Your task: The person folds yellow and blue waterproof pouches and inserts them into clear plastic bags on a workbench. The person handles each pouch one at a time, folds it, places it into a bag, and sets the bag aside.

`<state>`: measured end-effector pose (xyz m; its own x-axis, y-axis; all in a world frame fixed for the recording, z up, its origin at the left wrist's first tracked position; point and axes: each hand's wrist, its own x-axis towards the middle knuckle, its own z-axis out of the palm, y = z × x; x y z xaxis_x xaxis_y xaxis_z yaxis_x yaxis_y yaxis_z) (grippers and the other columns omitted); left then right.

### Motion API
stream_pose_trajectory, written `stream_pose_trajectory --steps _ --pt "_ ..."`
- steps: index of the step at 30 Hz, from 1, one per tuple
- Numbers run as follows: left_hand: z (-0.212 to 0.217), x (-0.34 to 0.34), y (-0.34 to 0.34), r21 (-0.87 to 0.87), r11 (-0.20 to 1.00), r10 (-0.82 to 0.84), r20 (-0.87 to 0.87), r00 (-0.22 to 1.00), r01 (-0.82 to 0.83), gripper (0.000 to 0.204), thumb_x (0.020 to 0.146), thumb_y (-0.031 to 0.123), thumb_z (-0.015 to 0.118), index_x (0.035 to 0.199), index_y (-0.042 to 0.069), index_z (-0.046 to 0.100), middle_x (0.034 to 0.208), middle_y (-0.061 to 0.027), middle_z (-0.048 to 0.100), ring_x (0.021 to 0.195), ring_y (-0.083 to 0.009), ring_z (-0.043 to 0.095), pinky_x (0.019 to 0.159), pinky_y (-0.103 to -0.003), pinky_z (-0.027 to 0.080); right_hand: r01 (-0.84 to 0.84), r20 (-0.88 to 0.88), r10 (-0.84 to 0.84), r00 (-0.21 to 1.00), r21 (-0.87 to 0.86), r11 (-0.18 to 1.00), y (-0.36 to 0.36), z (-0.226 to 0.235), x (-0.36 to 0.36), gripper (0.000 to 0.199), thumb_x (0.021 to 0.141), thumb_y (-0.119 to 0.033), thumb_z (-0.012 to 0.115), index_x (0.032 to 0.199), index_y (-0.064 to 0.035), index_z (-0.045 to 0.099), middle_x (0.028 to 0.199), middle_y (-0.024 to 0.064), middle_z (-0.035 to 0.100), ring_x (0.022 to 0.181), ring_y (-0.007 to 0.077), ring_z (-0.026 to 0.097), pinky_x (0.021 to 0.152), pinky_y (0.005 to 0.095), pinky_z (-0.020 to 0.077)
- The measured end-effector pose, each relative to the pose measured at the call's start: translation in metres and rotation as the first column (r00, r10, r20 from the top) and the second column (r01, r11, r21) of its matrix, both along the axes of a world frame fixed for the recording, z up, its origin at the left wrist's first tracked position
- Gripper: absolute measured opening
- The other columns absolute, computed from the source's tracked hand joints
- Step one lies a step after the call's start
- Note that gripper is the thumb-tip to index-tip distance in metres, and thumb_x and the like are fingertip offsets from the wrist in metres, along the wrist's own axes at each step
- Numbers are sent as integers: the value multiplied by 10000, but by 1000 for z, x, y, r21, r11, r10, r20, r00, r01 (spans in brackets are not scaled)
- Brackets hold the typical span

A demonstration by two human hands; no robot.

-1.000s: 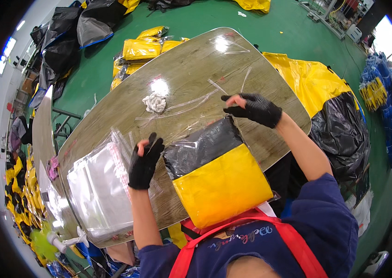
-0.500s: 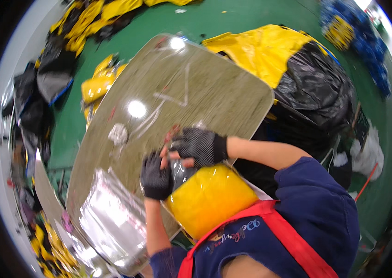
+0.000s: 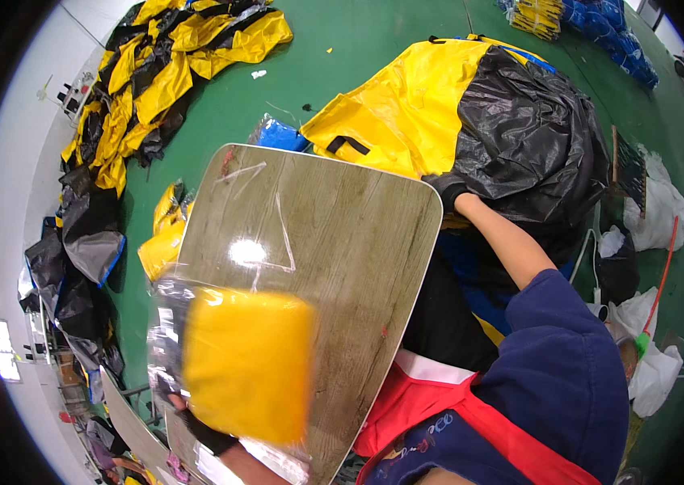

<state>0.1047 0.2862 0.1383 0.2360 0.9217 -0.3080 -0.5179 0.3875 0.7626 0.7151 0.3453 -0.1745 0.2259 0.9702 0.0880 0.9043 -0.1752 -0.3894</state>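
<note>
A folded yellow package (image 3: 249, 364) in clear plastic wrap is held over the near left part of the table, slightly blurred. My left hand (image 3: 206, 428), in a dark glove with bare fingertips, is closed on its lower left edge. A black part of the package shows through the loose plastic at its left side. My right hand (image 3: 447, 190), gloved too, reaches past the table's right corner to a large yellow-and-black bag (image 3: 406, 105) of shiny sheeting. It touches the bag where yellow meets black; its fingers are lost against the dark material.
The wood-grain table (image 3: 342, 234) has clear plastic strips on it. Wrapped yellow packages (image 3: 166, 242) and a blue package (image 3: 279, 135) lie on the green floor beside it. Yellow-and-black sheeting (image 3: 164, 73) is heaped at far left. White sacks (image 3: 655, 194) and a red stick (image 3: 662, 279) stand right.
The yellow package has moved from against my body to the left over the table, in my left hand. My right hand has left it and reached out to the yellow-and-black bag.
</note>
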Motion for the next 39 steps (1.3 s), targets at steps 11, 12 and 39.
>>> stream_pose_trajectory --steps 11,12,39 --pt "-41 27 8 -21 993 -120 -350 929 120 635 935 547 424 1355 71 392 1226 -191 543 1066 -295 576 884 -402 477 0 -107 59 992 480 877 -30 155 8 355 901 -341 552 931 -13 683 1080 140 658 864 303 642 783 377 481" --pt "-46 25 8 -19 990 -136 -384 913 139 629 938 542 422 1352 69 395 1229 -193 541 1063 -295 577 886 -403 476 -255 123 224 967 448 857 -46 172 -3 375 895 -361 563 899 -5 680 1029 144 672 807 294 644 736 373 484" --pt "-36 -10 20 65 874 -483 30 875 481 819 861 713 312 1363 72 396 1318 -135 508 1214 -303 481 1019 -445 384 -974 -243 970 -18 -216 -72 -213 245 -230 271 816 -360 572 1002 -173 634 1533 8 241 1427 340 115 994 740 118"
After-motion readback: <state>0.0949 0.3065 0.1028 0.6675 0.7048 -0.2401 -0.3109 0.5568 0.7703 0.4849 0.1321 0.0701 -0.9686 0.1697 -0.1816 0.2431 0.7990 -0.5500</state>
